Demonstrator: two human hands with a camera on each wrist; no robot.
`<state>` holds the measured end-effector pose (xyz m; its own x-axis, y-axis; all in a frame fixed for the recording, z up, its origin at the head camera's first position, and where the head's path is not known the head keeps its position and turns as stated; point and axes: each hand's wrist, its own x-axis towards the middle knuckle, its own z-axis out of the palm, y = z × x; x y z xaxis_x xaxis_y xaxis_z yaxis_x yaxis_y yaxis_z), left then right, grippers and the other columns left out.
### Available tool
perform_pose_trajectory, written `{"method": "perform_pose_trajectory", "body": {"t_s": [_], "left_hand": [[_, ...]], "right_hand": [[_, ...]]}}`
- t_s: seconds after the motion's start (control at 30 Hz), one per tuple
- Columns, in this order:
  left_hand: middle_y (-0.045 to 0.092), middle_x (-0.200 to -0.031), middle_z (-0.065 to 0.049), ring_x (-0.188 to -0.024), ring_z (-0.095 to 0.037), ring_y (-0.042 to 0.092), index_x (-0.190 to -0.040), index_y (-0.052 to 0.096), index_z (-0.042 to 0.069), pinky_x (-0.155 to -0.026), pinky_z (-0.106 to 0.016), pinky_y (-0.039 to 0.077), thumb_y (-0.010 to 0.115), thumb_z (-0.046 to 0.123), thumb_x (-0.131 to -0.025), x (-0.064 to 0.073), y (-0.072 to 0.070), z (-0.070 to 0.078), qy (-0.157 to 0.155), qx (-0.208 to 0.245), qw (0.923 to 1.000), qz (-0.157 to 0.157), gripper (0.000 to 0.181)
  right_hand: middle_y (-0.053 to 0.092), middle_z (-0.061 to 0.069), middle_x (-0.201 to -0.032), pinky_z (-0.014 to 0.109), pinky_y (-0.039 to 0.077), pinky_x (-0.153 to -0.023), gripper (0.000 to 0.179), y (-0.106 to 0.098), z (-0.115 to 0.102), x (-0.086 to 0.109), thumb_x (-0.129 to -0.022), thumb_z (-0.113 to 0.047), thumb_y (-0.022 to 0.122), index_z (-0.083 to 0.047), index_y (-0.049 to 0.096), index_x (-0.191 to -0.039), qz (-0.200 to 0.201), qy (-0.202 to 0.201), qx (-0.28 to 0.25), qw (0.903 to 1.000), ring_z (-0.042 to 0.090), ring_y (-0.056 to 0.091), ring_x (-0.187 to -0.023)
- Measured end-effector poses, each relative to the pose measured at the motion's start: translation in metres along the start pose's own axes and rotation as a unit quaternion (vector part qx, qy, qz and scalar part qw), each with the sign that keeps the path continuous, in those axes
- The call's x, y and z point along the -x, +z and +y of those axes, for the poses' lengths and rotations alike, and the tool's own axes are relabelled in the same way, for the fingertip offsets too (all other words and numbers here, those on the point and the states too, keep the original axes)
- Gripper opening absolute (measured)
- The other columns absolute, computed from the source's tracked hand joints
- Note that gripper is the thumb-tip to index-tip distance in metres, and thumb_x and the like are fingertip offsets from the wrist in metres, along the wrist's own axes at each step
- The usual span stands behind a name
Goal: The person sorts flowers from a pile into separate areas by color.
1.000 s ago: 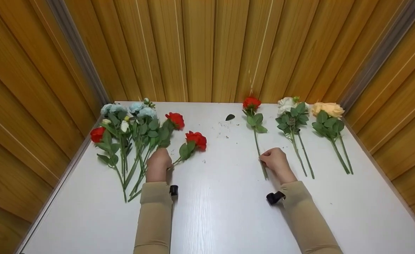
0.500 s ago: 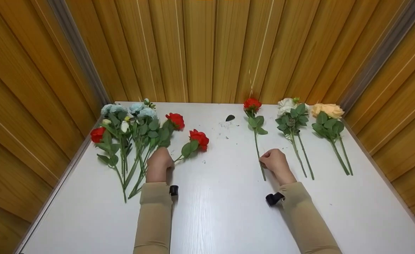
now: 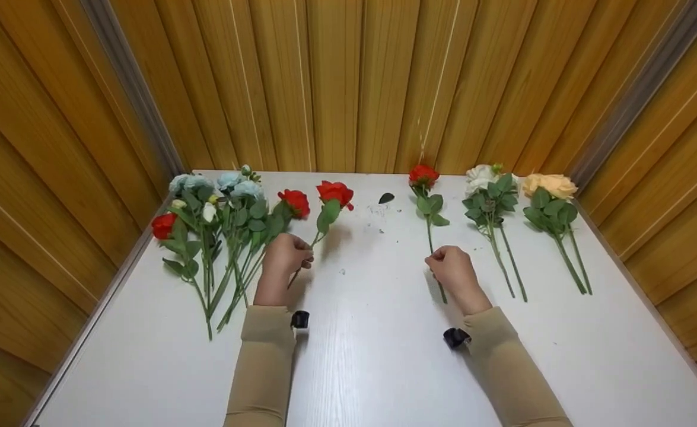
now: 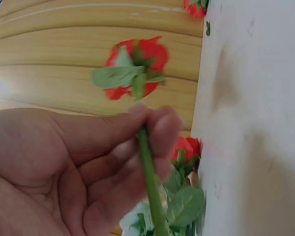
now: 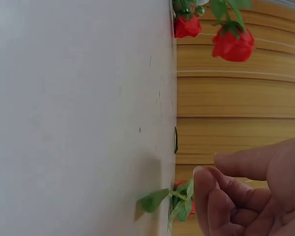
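A person's left hand (image 3: 286, 256) holds a red rose (image 3: 334, 192) above the white counter (image 3: 372, 362), fingers (image 4: 165, 129) pinching the green stem (image 4: 151, 172) below the leaves (image 3: 327, 216). The right hand (image 3: 454, 273) hovers over the stem of a second red rose (image 3: 423, 175) lying toward the far edge, its fingers loosely curled, holding nothing and parted from the thumb. Careful handling would seem to call for a light pinch at mid-stem, the bloom tipped upward and its leaves steered clear of the neighbouring red bloom (image 3: 295, 203), while the free fingers leave the resting stem undisturbed
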<state>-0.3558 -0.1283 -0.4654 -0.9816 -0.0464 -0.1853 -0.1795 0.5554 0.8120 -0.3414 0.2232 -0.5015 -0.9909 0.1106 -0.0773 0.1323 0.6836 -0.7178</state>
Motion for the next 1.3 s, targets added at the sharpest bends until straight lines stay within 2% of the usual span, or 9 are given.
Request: {"method": "perform_pose_trajectory", "body": {"t_s": [0.17,0.33,0.47,0.67,0.73,0.87,1.0,1.17,1.3], "left_hand": [[0.077,-0.095,-0.020,-0.071,-0.017,0.074,-0.106,0.073,-0.006,-0.064,-0.026,0.060,0.070,0.002,-0.096,-0.002,0.017,0.012,0.035,0.125,0.9914,0.016,0.013],[0.078,-0.098,-0.018,-0.073,-0.017,0.076,-0.112,0.071,-0.004,-0.073,-0.032,0.065,0.070,0.005,-0.096,0.001,0.034,0.026,0.043,0.203,0.9782,-0.001,0.018],[0.078,-0.097,-0.016,-0.075,-0.016,0.077,-0.113,0.071,-0.003,-0.075,-0.033,0.065,0.070,0.004,-0.097,0.004,0.047,0.034,0.048,0.265,0.9629,-0.011,0.018],[0.078,-0.096,-0.017,-0.078,-0.017,0.078,-0.113,0.068,-0.005,-0.075,-0.033,0.065,0.068,0.003,-0.098,0.009,0.062,0.039,0.062,0.313,0.9474,-0.028,0.017],[0.078,-0.095,-0.017,-0.077,-0.016,0.078,-0.111,0.067,-0.005,-0.075,-0.033,0.065,0.069,0.003,-0.097,0.009,0.066,0.040,0.063,0.325,0.9433,-0.026,0.016],[0.078,-0.094,-0.017,-0.078,-0.017,0.078,-0.113,0.065,-0.008,-0.075,-0.033,0.065,0.069,0.003,-0.097,0.009,0.068,0.040,0.069,0.346,0.9353,-0.022,0.019],[0.078,-0.098,-0.019,-0.082,-0.019,0.078,-0.114,0.067,-0.007,-0.076,-0.035,0.065,0.069,0.005,-0.098,0.008,0.064,0.038,0.078,0.327,0.9414,-0.026,0.020],[0.078,-0.104,-0.019,-0.090,-0.024,0.078,-0.116,0.071,-0.003,-0.079,-0.036,0.065,0.069,0.011,-0.099,0.002,0.053,0.030,0.071,0.260,0.9628,-0.018,0.023],[0.077,-0.106,-0.017,-0.095,-0.027,0.076,-0.119,0.071,-0.002,-0.083,-0.034,0.063,0.070,0.014,-0.099,-0.005,0.039,0.020,0.062,0.186,0.9802,0.024,0.026]], "right_hand": [[0.073,0.015,-0.089,0.025,0.048,-0.057,0.018,0.011,-0.015,0.010,-0.100,-0.018,0.064,-0.001,0.072,-0.101,-0.016,-0.017,-0.008,0.9997,0.014,0.063,-0.068],[0.074,0.010,-0.084,0.024,0.052,-0.061,0.015,0.024,-0.032,0.021,-0.097,-0.014,0.068,-0.002,0.075,-0.098,-0.037,-0.059,-0.023,0.9973,0.014,0.067,-0.069],[0.076,0.011,-0.082,0.023,0.054,-0.061,0.015,0.038,-0.043,0.032,-0.096,-0.013,0.070,0.000,0.077,-0.098,-0.080,-0.096,-0.063,0.9901,0.012,0.069,-0.065],[0.079,0.016,-0.089,0.028,0.059,-0.066,0.024,0.060,-0.052,0.048,-0.098,-0.018,0.071,0.005,0.077,-0.105,-0.159,-0.149,-0.130,0.9672,0.010,0.072,-0.067],[0.079,0.017,-0.090,0.029,0.061,-0.068,0.024,0.067,-0.054,0.052,-0.097,-0.016,0.072,0.006,0.077,-0.105,-0.168,-0.161,-0.150,0.9610,0.008,0.071,-0.068],[0.078,0.017,-0.088,0.027,0.062,-0.067,0.018,0.074,-0.055,0.056,-0.094,-0.010,0.074,0.007,0.077,-0.100,-0.152,-0.169,-0.171,0.9587,0.003,0.068,-0.067],[0.077,0.020,-0.087,0.028,0.062,-0.067,0.016,0.072,-0.056,0.054,-0.094,-0.007,0.074,0.008,0.076,-0.098,-0.135,-0.169,-0.175,0.9605,0.004,0.067,-0.067],[0.076,0.023,-0.089,0.028,0.062,-0.067,0.016,0.063,-0.052,0.046,-0.095,-0.007,0.073,0.008,0.076,-0.099,-0.121,-0.165,-0.167,0.9646,0.008,0.069,-0.071],[0.077,0.021,-0.089,0.029,0.062,-0.068,0.015,0.054,-0.048,0.039,-0.095,-0.006,0.073,0.008,0.076,-0.099,-0.101,-0.162,-0.165,0.9676,0.008,0.068,-0.070]]}}
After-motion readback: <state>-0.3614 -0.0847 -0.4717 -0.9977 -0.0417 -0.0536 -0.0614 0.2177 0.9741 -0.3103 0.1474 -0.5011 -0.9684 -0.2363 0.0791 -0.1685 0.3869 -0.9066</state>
